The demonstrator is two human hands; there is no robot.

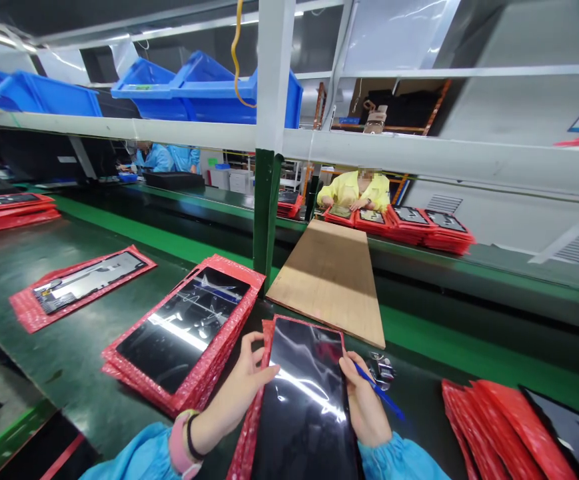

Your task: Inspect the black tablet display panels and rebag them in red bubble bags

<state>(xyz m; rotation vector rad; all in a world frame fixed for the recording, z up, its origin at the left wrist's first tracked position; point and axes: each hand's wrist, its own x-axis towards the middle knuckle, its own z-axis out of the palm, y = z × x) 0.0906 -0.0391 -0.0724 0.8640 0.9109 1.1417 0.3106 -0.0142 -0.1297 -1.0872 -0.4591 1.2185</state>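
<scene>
A glossy black screen panel (304, 400) lies in front of me on red bubble-wrap bags (248, 427). My left hand (249, 373) grips its left edge, the thumb on the glass and the fingers curled at the red wrap. At the panel's upper right edge, my right hand (364, 400) pinches that edge while a slim blue pen-like stick (379, 392) is tucked in the same hand, pointing down to the right. Just past the right hand rests a small crumpled clear-and-black item (382, 370), its kind unclear.
On my left stands a stack of wrapped panels (184, 333); farther left lies one opened panel (89, 280). More red bags (509, 427) are at right. A wooden board (332, 277) bridges toward a person in yellow (359, 190). Blue bins (209, 87) sit overhead beside a post (268, 213).
</scene>
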